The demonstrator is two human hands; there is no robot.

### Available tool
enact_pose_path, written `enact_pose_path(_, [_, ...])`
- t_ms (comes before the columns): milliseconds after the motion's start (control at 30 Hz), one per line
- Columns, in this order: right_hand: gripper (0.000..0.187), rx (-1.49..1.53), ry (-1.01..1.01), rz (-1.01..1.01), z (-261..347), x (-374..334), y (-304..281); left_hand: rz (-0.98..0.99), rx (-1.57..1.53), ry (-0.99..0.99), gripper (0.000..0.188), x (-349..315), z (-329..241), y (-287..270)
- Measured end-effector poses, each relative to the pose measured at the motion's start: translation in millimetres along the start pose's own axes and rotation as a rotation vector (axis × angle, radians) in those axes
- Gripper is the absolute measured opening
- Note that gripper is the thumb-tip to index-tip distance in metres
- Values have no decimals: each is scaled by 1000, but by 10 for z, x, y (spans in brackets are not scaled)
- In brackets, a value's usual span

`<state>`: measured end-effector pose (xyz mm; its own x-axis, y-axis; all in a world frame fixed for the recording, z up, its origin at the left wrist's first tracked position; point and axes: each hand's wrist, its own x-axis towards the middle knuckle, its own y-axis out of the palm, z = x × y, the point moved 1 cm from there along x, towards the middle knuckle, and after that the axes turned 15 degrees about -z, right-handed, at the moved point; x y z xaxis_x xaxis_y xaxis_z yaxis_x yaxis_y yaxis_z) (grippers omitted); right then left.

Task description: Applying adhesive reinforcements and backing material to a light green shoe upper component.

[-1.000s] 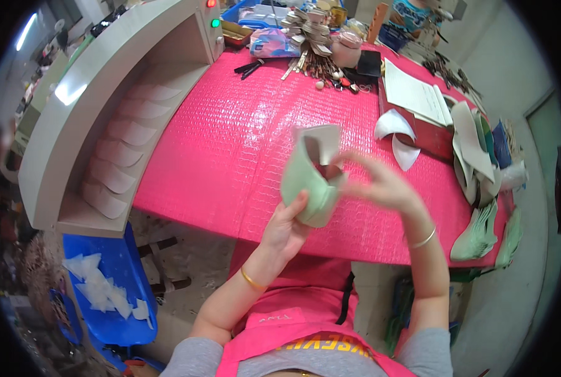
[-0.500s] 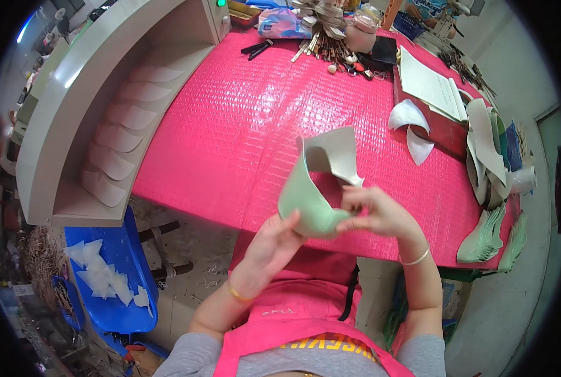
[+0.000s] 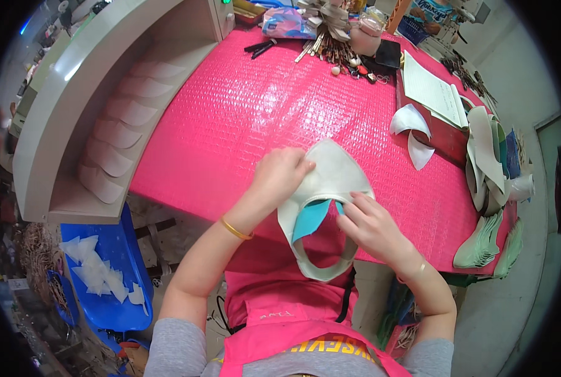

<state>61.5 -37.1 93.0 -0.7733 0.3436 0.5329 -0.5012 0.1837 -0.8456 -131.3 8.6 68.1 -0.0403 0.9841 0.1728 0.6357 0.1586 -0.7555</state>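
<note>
A shoe upper [image 3: 331, 168] is held above the table's front edge, its off-white side facing me. Its pointed part is toward the far side, and a rounded loop hangs nearest my body. Turquoise lining [image 3: 310, 217] shows inside the opening. My left hand [image 3: 284, 174] grips the upper's left edge, thumb on the off-white face. At the right edge, beside the opening, the bent fingers of my right hand [image 3: 376, 227] pinch the upper. Parts of its edges are covered by my fingers.
A curved grey machine [image 3: 73, 125] at the left holds a row of white pieces. White scraps lie on a blue stool [image 3: 120, 314]. Two white pieces [image 3: 410, 120], a notebook [image 3: 434, 91], hanging uppers [image 3: 486, 151] and stacked green pieces [image 3: 479, 242] are at right. Tools [image 3: 331, 50] crowd the back.
The upper has been turned over: its green outside faced me before, now its off-white side with turquoise lining shows. My left hand has moved up and away from me to its far left edge.
</note>
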Motion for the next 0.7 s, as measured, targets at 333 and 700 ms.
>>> enact_pose_path(333, [17, 153, 80, -244, -187, -137, 75, 158, -252, -85, 25, 368, 255, 56])
enact_pose_path(700, [27, 230, 602, -35, -485, -25, 352, -112, 405, 642, 30, -349, -478, 31])
